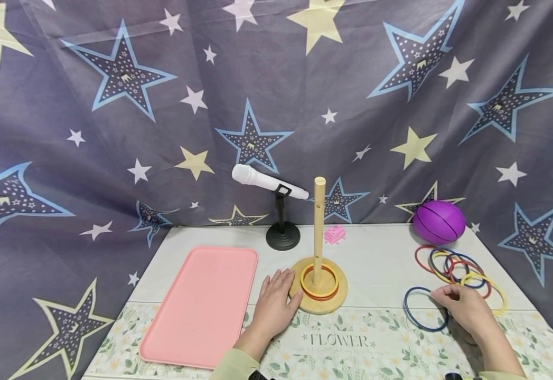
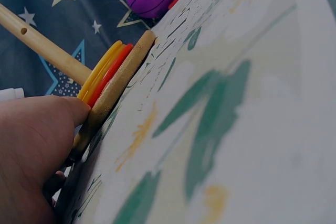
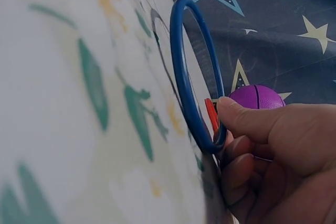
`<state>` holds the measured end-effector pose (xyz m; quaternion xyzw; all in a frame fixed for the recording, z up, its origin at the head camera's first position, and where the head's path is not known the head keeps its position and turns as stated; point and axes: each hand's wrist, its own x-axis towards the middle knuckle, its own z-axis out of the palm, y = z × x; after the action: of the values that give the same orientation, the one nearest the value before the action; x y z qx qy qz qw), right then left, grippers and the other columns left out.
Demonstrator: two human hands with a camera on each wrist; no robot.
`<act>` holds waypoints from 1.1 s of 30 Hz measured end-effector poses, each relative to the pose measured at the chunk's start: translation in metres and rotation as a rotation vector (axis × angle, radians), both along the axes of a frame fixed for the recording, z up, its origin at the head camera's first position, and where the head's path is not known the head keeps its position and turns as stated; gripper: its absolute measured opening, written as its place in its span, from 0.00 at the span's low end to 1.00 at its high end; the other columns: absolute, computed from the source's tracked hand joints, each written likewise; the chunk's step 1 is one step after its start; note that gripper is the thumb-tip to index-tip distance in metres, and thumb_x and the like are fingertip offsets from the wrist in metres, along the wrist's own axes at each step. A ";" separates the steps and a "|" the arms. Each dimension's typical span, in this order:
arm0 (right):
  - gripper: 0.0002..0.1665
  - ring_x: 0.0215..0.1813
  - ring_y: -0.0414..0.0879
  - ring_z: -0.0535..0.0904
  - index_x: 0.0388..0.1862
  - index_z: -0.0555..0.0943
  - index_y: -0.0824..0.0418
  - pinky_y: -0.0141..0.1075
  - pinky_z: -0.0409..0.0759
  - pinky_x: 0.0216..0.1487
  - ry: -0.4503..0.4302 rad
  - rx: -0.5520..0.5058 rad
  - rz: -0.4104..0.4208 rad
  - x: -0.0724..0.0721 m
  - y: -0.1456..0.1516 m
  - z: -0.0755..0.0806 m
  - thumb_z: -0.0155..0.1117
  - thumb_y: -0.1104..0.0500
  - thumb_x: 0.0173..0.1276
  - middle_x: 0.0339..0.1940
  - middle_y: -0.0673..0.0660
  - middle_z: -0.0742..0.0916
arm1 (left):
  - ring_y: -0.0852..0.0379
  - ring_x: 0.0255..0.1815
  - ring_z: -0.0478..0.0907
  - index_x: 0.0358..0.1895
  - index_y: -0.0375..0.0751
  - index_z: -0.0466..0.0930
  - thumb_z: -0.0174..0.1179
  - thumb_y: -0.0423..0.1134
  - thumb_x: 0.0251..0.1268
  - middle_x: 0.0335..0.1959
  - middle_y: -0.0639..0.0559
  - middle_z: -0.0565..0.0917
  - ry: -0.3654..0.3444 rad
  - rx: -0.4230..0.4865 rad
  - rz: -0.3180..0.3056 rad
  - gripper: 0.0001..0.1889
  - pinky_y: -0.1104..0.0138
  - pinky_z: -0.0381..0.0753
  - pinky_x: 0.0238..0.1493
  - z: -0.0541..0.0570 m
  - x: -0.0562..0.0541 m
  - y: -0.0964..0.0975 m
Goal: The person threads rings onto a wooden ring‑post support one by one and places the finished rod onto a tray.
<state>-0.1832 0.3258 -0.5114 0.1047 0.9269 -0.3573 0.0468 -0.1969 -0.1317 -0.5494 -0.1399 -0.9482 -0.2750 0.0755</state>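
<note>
Between the thumb and curled fingers of my right hand (image 1: 466, 309), a blue ring (image 1: 411, 318) is pinched by its edge; the right wrist view shows it tilted just off the table. My left hand (image 1: 276, 303) rests with fingers spread against the left side of a round wooden base (image 1: 338, 303). From that base a wooden peg (image 1: 319, 227) stands upright. Around the peg's foot lie a yellow ring (image 1: 336, 279) and, beneath it, a red ring (image 1: 321, 298). Beyond my right hand lies an overlapping pile of red, blue and yellow rings (image 1: 500, 295).
At the left is a pink tray (image 1: 200, 306). Behind the base stand a white microphone (image 1: 266, 181) on a black stand (image 1: 283, 237) and a small pink toy (image 1: 335, 235). A purple ball (image 1: 439, 222) sits at the back right, before a star-patterned curtain (image 1: 257, 63).
</note>
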 end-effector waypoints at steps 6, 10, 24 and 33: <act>0.23 0.32 0.48 0.76 0.52 0.86 0.68 0.39 0.76 0.29 0.004 -0.115 -0.020 0.001 -0.004 0.005 0.66 0.47 0.85 0.29 0.52 0.81 | 0.37 0.86 0.62 0.82 0.35 0.72 0.61 0.49 0.85 0.82 0.38 0.72 -0.004 -0.004 0.001 0.31 0.39 0.50 0.88 0.000 0.000 0.000; 0.24 0.28 0.47 0.73 0.54 0.85 0.70 0.39 0.75 0.27 0.034 -0.176 -0.007 0.000 -0.007 0.013 0.63 0.47 0.87 0.26 0.51 0.78 | 0.37 0.86 0.63 0.82 0.35 0.72 0.61 0.48 0.85 0.82 0.38 0.72 -0.006 -0.008 0.004 0.31 0.39 0.50 0.88 0.002 0.001 0.001; 0.26 0.27 0.47 0.78 0.58 0.82 0.69 0.38 0.77 0.25 0.201 -0.214 0.024 0.000 -0.030 0.052 0.64 0.44 0.87 0.29 0.52 0.81 | 0.37 0.86 0.62 0.82 0.35 0.72 0.61 0.48 0.85 0.82 0.38 0.72 -0.001 -0.008 0.003 0.32 0.39 0.50 0.88 0.003 0.001 0.001; 0.26 0.29 0.45 0.79 0.57 0.83 0.68 0.37 0.78 0.27 0.277 -0.219 0.055 -0.001 -0.051 0.078 0.65 0.43 0.86 0.34 0.53 0.83 | 0.38 0.87 0.62 0.82 0.36 0.72 0.61 0.49 0.85 0.83 0.38 0.72 0.000 -0.006 0.007 0.31 0.40 0.50 0.88 0.003 0.001 0.001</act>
<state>-0.1837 0.2752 -0.4330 0.0233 0.8826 -0.4655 -0.0606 -0.1960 -0.1310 -0.5469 -0.1370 -0.9495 -0.2718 0.0761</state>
